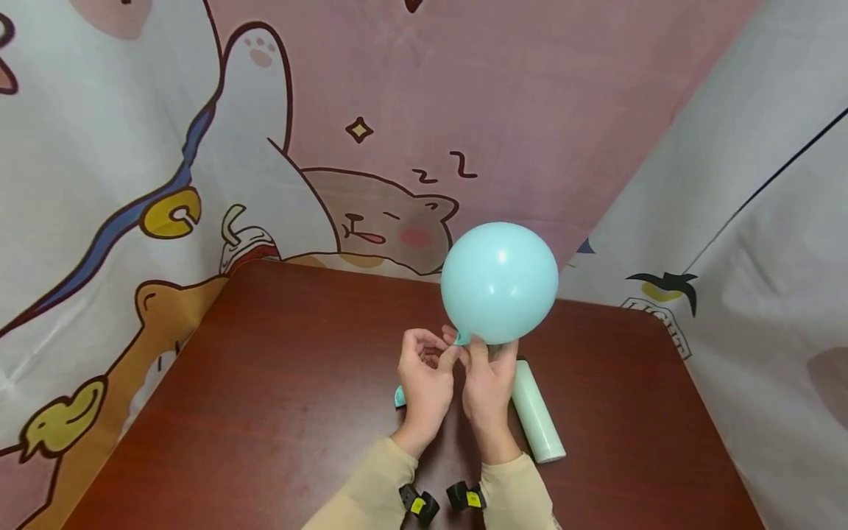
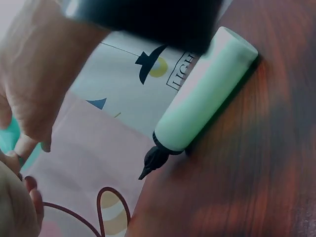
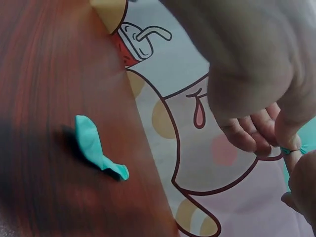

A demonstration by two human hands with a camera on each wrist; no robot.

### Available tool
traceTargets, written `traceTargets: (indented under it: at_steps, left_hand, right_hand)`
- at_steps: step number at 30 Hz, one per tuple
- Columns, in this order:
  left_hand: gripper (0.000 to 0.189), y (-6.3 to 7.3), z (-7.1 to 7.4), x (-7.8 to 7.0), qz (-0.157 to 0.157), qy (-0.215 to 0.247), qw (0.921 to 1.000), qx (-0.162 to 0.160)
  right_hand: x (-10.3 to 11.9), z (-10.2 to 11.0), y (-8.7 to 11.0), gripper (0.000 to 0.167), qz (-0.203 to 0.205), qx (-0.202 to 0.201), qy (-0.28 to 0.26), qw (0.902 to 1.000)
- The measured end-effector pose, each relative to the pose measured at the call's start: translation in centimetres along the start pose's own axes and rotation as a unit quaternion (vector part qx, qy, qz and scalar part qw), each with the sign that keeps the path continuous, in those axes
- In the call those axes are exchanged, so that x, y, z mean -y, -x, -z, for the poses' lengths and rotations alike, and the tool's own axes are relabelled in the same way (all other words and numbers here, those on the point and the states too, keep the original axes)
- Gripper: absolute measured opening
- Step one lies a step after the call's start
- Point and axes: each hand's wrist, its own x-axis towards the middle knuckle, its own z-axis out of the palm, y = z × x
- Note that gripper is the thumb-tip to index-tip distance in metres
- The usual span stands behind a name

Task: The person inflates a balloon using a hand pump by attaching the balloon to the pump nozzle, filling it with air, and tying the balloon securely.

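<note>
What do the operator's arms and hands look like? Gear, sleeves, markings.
Left hand and right hand are bare, no gloves visible. Left sleeve and right sleeve are plain cream-beige, reaching about the wrists. Beside each sleeve's inner side sits a small black device, left unit and right unit, each with a yellow patch. No cables visible.

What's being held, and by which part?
The inflated balloon, held at its neck by the left hand and right hand.
</note>
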Motion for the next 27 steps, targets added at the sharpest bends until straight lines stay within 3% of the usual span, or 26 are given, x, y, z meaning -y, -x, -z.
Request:
traceTargets:
  at_steps: [5,8,13,16,21,24,27]
  left_hand:
    - [0.028,0.1,-0.1,-0.4,-0.018,-0.054,0.9984,0.003]
    - [0.031,0.3,0.0,-1.2,-0.014,-0.089,0.9957,0.02]
    - [0.032,0.7,0.2,-2.4,0.013,-0.075,0.9952,0.062]
    - [0.032,0.4,0.2,-2.5,0.012,-0.065,0.9963,0.056]
    - [0.035,-0.4,0.2,-1.8,0.015,-0.093,0.9954,0.019]
    - [0.039,-0.7,0.2,-1.5,0.008,-0.101,0.9947,0.018]
    - [0.043,-0.8,0.2,-1.2,-0.02,-0.096,0.9946,0.033]
  right_hand:
    - [-0.3,0.1,0.2,0.054,0.001,-0.015,0.0,0.9999]
    - [-0.3,0.2,0.2,0.055,0.009,-0.013,0.014,0.9998]
    - [-0.2,0.2,0.1,0.053,0.044,-0.013,0.077,0.996]
    - [-0.2,0.2,0.0,0.052,0.054,-0.011,0.083,0.995]
    - [-0.3,0.4,0.2,0.052,0.045,-0.01,0.045,0.998]
    - [-0.3,0.5,0.3,0.049,0.04,-0.024,0.045,0.9979]
    - [-0.2,0.5,0.2,0.047,0.04,-0.036,0.062,0.9966]
